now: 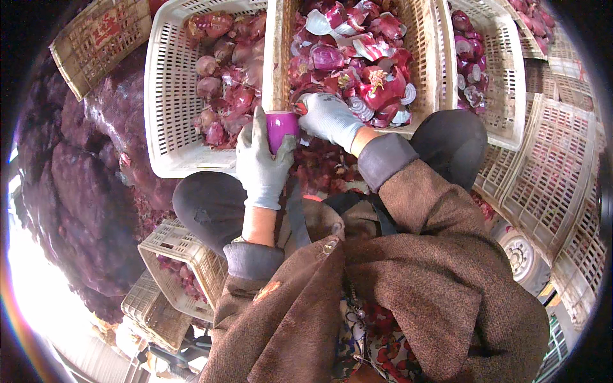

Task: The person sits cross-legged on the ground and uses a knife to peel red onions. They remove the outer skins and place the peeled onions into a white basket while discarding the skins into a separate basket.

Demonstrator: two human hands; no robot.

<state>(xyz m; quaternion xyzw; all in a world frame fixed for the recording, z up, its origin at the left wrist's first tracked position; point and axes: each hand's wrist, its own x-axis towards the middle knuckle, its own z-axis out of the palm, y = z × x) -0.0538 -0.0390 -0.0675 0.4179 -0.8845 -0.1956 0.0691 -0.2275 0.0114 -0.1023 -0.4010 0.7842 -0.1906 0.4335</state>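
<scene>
My left hand (264, 160), in a pale grey work glove, grips a glossy purple peeled red onion (281, 129) between thumb and fingers. Its top looks cut flat. Close to the onion's right side is my right hand (330, 117), gloved too, with its fingers closed around a small tool with a red handle (301, 106); the blade cannot be made out. Beneath and beyond the right hand, a middle crate (421, 62) holds red onion skins, cut ends and pieces. The white plastic crate (175, 163) on the left contains whole onions with dry skins.
To the right, another white crate (510, 95) contains peeled purple onions. Dark bulging sacks (86, 201) fill the left side. Slatted crates (550, 167) stand at the right beside a wheel (522, 256). A tilted crate (191, 244) with onion scraps stands behind my left knee.
</scene>
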